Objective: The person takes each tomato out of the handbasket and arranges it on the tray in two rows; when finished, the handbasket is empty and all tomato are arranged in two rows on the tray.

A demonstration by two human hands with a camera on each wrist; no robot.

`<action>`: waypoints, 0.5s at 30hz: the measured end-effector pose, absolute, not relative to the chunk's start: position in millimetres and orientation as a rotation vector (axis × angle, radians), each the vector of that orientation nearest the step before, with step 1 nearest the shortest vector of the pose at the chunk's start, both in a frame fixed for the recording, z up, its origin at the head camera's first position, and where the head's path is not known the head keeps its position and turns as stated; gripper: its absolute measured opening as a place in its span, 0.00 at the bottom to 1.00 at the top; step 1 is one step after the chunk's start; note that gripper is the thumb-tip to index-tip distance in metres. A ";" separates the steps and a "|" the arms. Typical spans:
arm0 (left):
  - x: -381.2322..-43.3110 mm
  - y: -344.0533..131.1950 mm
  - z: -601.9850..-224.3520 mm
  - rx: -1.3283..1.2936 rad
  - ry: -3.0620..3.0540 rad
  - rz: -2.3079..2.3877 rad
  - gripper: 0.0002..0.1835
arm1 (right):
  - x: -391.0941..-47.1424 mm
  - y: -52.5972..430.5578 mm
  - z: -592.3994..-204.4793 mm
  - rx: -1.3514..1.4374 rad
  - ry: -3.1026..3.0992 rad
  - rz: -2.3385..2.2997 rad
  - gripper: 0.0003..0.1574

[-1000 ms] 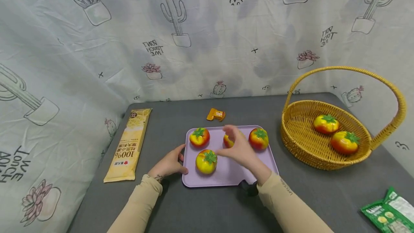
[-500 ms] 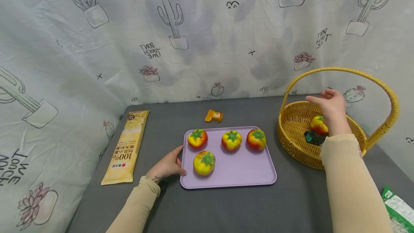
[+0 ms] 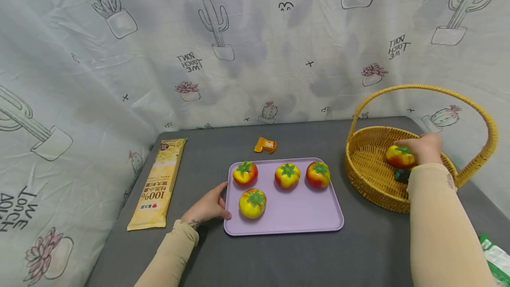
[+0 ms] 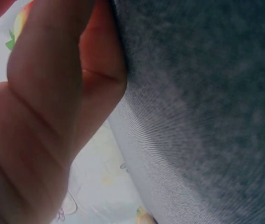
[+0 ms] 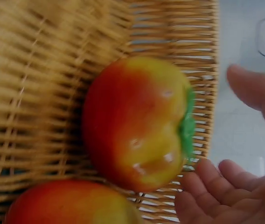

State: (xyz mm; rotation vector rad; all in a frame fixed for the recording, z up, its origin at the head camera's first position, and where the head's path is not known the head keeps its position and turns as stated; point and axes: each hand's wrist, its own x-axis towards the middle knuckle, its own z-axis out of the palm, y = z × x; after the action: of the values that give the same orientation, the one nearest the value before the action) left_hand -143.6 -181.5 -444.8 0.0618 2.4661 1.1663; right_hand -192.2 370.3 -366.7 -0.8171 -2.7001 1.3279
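Note:
My left hand point(image 3: 208, 205) holds the left edge of a lilac tray point(image 3: 295, 216), its thumb at the rim and its fingers bent in the left wrist view. Several glossy red-and-yellow toy persimmons with green tops sit on the tray, one of them a yellow persimmon point(image 3: 252, 203) near the hand. My right hand point(image 3: 427, 147) is inside the wicker basket point(image 3: 364, 176). There its thumb and fingers stand apart around the top side of a persimmon point(image 5: 132, 123), with a gap to it in the right wrist view. A second persimmon point(image 5: 72, 205) lies beside it.
A yellow pasta packet point(image 3: 157, 185) lies left of the tray, and a small orange wrapper point(image 3: 265, 145) behind it. The basket's tall handle point(image 3: 428, 87) arches over the right hand. A green-and-white packet point(image 3: 496, 258) is at the right front edge.
My right hand has moved from above the tray to the right and down into the basket. The persimmon behind it on the tray is now uncovered. The left hand stays at the tray.

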 end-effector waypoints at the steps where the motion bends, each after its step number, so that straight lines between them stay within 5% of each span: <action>1: -143.3 -181.6 -444.7 0.064 2.459 1.171 0.54 | -192.8 370.8 -368.4 -0.801 -2.754 1.268 0.58; 15: -145.7 -183.1 -445.9 0.066 2.463 1.153 0.53 | -196.3 360.0 -377.7 -0.680 -3.028 0.874 0.46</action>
State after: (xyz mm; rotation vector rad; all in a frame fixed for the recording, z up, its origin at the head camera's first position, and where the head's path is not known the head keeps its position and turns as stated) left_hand -145.7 -183.1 -445.9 0.0665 2.4625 1.1527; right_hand -196.3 360.0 -377.7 -0.6797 -3.0284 0.8743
